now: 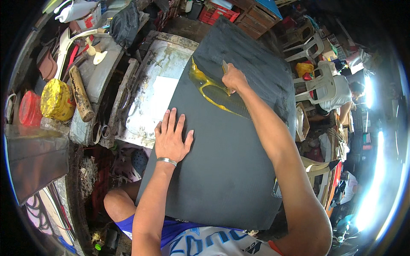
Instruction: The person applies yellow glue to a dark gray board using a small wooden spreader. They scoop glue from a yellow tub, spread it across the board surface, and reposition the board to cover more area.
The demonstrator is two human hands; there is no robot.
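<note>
A large dark grey sheet [213, 170] lies in front of me, with a glossy streak of yellow glue [211, 87] across its far part. My right hand [234, 78] grips a glue spreader [225, 67] beside the glue. One tan end of it sticks out above the fist, and its lower edge meets the sheet, yellow with glue. My left hand [174, 138] rests flat on the sheet's left edge, fingers spread, holding nothing. Beyond the glue the sheet looks smeared and streaky.
Left of the sheet is a stained white board [160, 64] bearing a white paper [165, 91]. A yellow-smeared tub [57, 100], a red tub [30, 109] and a wooden stick [81, 94] are on the left bench. Plastic chairs [322, 83] and a seated person [337, 96] are at right.
</note>
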